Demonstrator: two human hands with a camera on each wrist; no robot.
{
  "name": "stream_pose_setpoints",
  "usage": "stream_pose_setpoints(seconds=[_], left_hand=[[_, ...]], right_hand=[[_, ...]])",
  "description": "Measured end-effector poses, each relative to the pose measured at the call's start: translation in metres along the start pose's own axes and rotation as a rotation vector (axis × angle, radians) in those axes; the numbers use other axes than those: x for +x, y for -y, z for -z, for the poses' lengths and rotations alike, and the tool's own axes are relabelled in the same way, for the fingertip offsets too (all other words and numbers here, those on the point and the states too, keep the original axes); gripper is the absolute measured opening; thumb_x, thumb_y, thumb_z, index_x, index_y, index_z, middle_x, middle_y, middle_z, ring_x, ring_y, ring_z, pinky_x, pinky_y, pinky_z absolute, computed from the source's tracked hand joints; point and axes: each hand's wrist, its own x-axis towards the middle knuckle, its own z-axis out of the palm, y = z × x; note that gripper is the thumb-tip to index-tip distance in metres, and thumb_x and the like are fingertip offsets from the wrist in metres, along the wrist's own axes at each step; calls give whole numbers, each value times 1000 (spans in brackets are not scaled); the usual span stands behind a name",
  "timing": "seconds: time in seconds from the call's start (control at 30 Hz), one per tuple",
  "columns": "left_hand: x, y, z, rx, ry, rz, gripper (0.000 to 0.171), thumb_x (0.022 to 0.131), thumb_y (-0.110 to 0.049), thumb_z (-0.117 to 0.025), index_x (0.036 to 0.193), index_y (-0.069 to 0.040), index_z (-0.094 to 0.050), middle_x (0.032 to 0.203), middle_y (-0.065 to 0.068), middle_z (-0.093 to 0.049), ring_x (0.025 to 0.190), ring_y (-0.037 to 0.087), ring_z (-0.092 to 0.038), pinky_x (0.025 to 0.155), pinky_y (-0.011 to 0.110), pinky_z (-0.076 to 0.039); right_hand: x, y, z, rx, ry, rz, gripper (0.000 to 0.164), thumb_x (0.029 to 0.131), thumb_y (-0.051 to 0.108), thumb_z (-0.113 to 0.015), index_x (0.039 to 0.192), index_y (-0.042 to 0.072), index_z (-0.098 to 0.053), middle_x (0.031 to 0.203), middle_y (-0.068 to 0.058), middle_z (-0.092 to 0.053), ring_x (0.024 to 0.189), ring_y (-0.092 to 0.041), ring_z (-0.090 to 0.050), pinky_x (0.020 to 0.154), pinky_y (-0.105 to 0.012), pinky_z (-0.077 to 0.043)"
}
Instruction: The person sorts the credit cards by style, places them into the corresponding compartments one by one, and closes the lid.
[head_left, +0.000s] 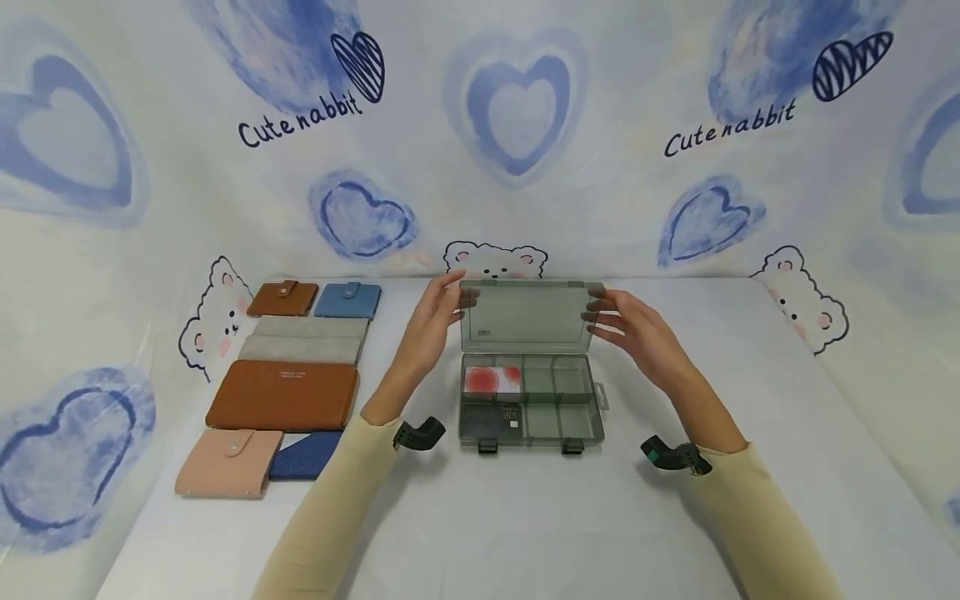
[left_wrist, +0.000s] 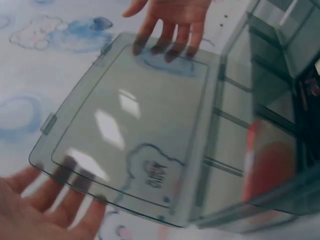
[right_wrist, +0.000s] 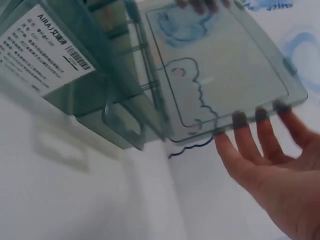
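A translucent grey-green compartment box (head_left: 558, 427) stands on the table with its lid (head_left: 528, 317) raised at the back. My left hand (head_left: 427, 329) is at the lid's left edge and my right hand (head_left: 645, 337) at its right edge. Straight fingertips of both hands show darkened through the plastic, behind the lid, as the left wrist view's lid (left_wrist: 125, 125) and the right wrist view's fingers (right_wrist: 240, 142) also show. In the left compartments lie a red-and-white card (head_left: 491, 380) and, in front, a black card (head_left: 487, 421) marked VIP. Both thumbs are hidden.
Left of the box lie a brown card holder (head_left: 282, 298), a blue card holder (head_left: 348, 301), a grey wallet (head_left: 303, 340), a long brown wallet (head_left: 283, 396), a pink card holder (head_left: 228, 464) and a navy item (head_left: 303, 457) partly behind my left sleeve. A patterned cloth (head_left: 517, 208) hangs behind.
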Motion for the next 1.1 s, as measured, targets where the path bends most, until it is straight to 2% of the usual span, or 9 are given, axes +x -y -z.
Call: stream_pose_setpoints(seconds=[0.17, 0.3, 0.37, 0.43, 0.57, 0.73, 0.83, 0.97, 1.1], left_hand=[[-15, -17, 2, 60, 214, -164, 50, 112, -41, -30, 143, -10, -54, 138, 7, -59, 132, 23, -52, 113, 51, -35], [-38, -18, 1, 253, 417, -224, 47, 110, -44, -36, 143, -17, -56, 148, -1, -53, 138, 17, -47, 113, 50, -36], [-52, -13, -1, 379, 481, -232, 46, 109, -45, -41, 145, -21, -55, 153, -4, -48, 141, 15, -43, 112, 50, -37], [-65, -5, -4, 500, 531, -238, 46, 107, -47, -44, 146, -24, -55, 157, -4, -43, 144, 15, -38, 114, 49, -36], [-78, 8, -11, 670, 583, -262, 52, 103, -56, -46, 145, -26, -57, 161, -2, -36, 149, 18, -31, 118, 49, -28], [-80, 18, -15, 793, 635, -338, 69, 88, -62, -68, 146, -25, -56, 164, 5, -31, 152, 25, -25, 120, 49, -24], [-80, 19, -15, 863, 662, -381, 76, 82, -46, -83, 148, -25, -52, 165, 6, -29, 152, 26, -23, 119, 48, -27], [-80, 19, -14, 909, 654, -406, 75, 81, -14, -85, 147, -25, -52, 165, 6, -30, 151, 27, -26, 117, 46, -32], [-80, 22, -14, 933, 616, -431, 74, 79, -7, -84, 145, -24, -55, 163, 6, -34, 150, 28, -29, 117, 45, -33]], right_hand=[[-20, 6, 0, -217, 128, 128, 43, 113, 23, -32, 145, 3, -52, 143, -12, -54, 135, -23, -50, 111, -25, -38], [-38, 7, -6, -457, 237, 190, 39, 109, 10, -44, 146, 17, -56, 150, -4, -52, 141, -20, -45, 112, -22, -35], [-47, 6, -10, -537, 310, 189, 42, 106, 10, -52, 146, 22, -56, 154, -1, -48, 146, -21, -39, 115, -29, -33], [-55, 4, -14, -582, 385, 171, 43, 103, 14, -59, 145, 24, -58, 157, 0, -44, 149, -26, -33, 117, -44, -31], [-64, -2, -19, -681, 469, 157, 43, 98, 25, -68, 141, 25, -62, 160, 2, -40, 152, -32, -25, 116, -60, -25], [-65, -11, -26, -803, 476, 166, 46, 94, 21, -73, 139, 26, -63, 162, 0, -37, 151, -39, -24, 113, -63, -27], [-67, -14, -28, -857, 475, 193, 52, 91, 17, -77, 140, 27, -63, 162, -2, -36, 150, -41, -25, 111, -63, -30], [-66, -16, -33, -936, 474, 248, 66, 84, 11, -83, 143, 28, -59, 162, -4, -36, 150, -38, -26, 110, -61, -34], [-63, -17, -40, -1068, 453, 317, 77, 79, 1, -83, 145, 28, -55, 160, -6, -39, 149, -34, -30, 112, -59, -34]])
